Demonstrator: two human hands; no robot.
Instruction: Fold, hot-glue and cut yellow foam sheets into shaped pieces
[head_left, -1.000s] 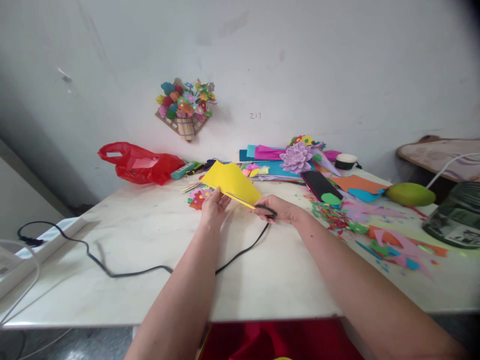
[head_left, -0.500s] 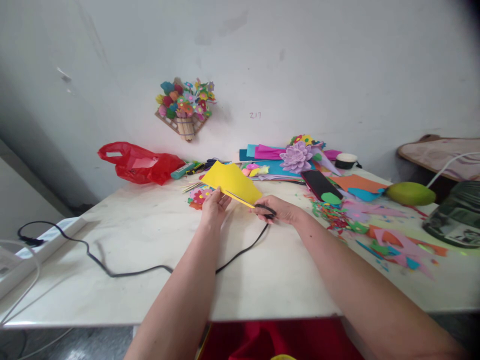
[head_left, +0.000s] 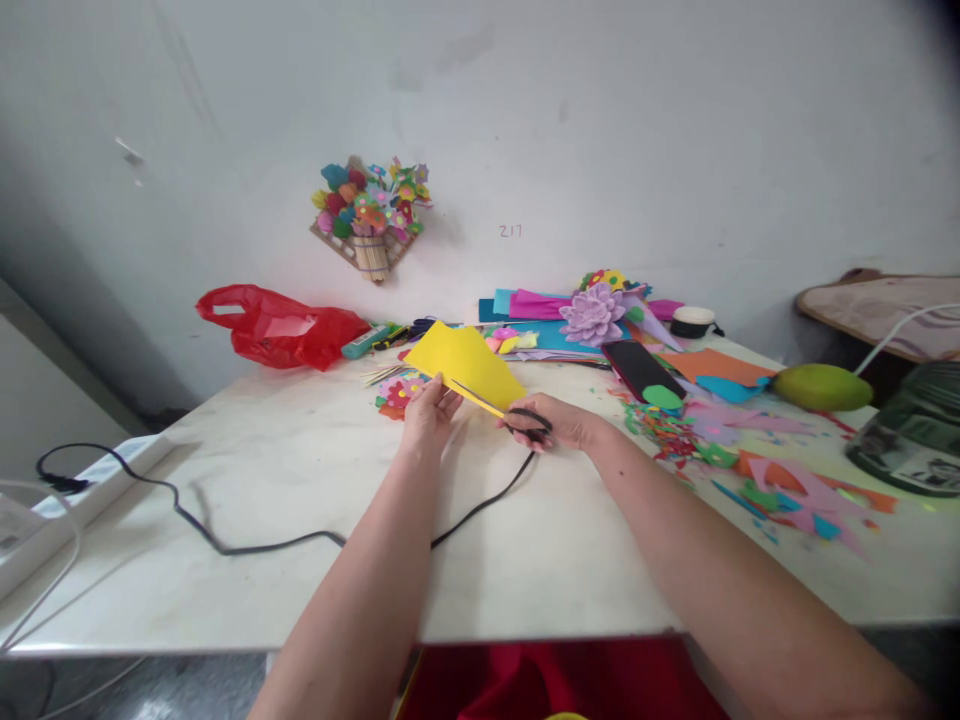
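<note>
A yellow foam sheet (head_left: 465, 362) is held up over the white table (head_left: 315, 560), slightly tilted. My left hand (head_left: 427, 412) pinches its lower left edge. My right hand (head_left: 559, 422) grips black-handled scissors (head_left: 525, 420), whose blades run along the sheet's lower right edge. Both hands are closed around what they hold.
A black cable (head_left: 262, 540) snakes across the table from the left. A red plastic bag (head_left: 281, 328) lies at the back left. Coloured foam sheets, a purple foam flower (head_left: 592, 315), a black phone (head_left: 641, 368), scraps (head_left: 780, 480) and a green fruit (head_left: 821, 387) crowd the right. A foam bouquet (head_left: 371, 212) hangs on the wall.
The scissors' blades have shifted slightly along the yellow sheet's edge. Otherwise the hands and the sheet stay almost in place.
</note>
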